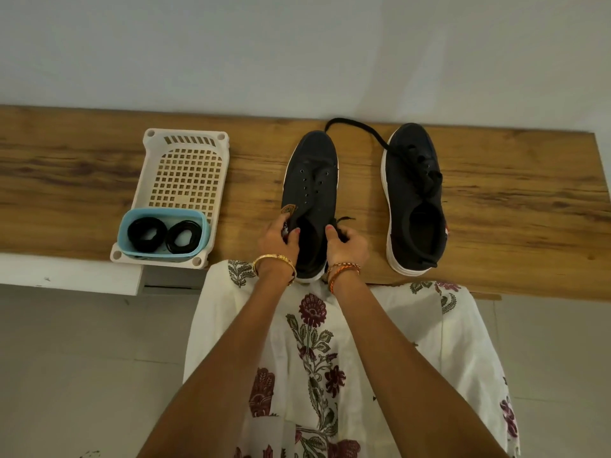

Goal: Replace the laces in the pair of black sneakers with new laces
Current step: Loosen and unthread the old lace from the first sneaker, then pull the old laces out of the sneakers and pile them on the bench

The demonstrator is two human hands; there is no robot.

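Observation:
Two black sneakers with white soles stand on a wooden shelf [496,200], toes pointing away. The left sneaker [310,180] has bare eyelets and no lace. My left hand [277,238] grips the left side of its collar. My right hand [347,241] holds the collar's right side, with a bunched black lace [342,223] under its fingers. The right sneaker [413,193] still carries its black lace, loosened, with one end looping behind toward the left shoe's toe. Two coiled black laces [147,233] [183,237] lie in a small blue tub [162,256].
The blue tub sits inside a white perforated basket [185,153] at the shelf's left part, overhanging the front edge. A white wall rises right behind the shelf. A white ledge [66,272] lies lower left. My flowered white garment hangs below the shelf edge.

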